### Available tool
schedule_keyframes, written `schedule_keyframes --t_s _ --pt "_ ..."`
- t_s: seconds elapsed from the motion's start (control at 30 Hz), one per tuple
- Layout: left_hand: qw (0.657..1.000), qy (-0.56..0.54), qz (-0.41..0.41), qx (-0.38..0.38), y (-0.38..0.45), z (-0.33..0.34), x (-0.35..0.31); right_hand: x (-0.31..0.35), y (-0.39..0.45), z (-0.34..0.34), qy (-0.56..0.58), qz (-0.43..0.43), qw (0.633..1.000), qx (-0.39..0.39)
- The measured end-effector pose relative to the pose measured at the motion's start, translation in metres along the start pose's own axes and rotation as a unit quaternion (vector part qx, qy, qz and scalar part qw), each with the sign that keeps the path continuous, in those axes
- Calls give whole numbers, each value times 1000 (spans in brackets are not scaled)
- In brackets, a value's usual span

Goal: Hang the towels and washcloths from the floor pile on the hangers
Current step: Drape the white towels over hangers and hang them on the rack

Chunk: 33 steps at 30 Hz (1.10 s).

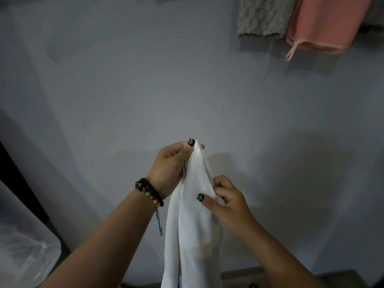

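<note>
A white towel (192,231) hangs in front of me, bunched lengthwise, its lower part running out of the bottom of the view. My left hand (171,166) pinches its top corner between thumb and fingers. My right hand (225,199) pinches the towel's right edge a little lower. A grey fluffy cloth (264,16) and a pink cloth (324,23) with a small loop hang high on the wall at the upper right. The hangers and the floor pile are out of view.
A plain pale wall (145,80) fills most of the view. A translucent plastic bin (22,250) stands at the lower left beside a dark upright edge (18,181). A strip of floor (291,275) shows at the bottom right.
</note>
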<state>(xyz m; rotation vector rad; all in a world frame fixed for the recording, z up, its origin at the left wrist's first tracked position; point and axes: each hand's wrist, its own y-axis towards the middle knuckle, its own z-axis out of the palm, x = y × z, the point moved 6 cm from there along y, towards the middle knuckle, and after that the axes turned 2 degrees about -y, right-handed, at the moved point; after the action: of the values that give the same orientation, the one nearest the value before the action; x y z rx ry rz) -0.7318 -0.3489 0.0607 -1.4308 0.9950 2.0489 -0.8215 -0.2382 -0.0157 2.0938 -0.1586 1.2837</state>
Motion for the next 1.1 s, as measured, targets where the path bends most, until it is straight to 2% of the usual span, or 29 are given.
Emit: schedule_keyframes --t_s 0.17,0.3,0.5,0.63,0.77,0.9,0.97,1.1 --pt "994 61 80 -39 8 -26 -26 21 27 -25 -67 -86 988 -111" --pt "987 118 108 3 5 -39 -36 32 46 -37 -92 -104 982 -129" --pt "976 209 53 30 12 -39 -27 41 61 -49 -108 -109 979 -137" --pt "992 127 6 9 25 -31 -14 44 65 -52 -98 -103 981 -132" --pt "991 105 -1 -87 44 -17 -16 41 66 -44 -77 -109 986 -96" --pt "989 44 18 -139 57 -7 -25 12 58 -36 -85 -51 994 -54" --pt "987 6 28 -155 62 -14 -27 -14 51 -33 -79 4 996 -29" --pt "980 -1 29 -199 68 -38 -29 -57 37 -28 -85 79 993 6"
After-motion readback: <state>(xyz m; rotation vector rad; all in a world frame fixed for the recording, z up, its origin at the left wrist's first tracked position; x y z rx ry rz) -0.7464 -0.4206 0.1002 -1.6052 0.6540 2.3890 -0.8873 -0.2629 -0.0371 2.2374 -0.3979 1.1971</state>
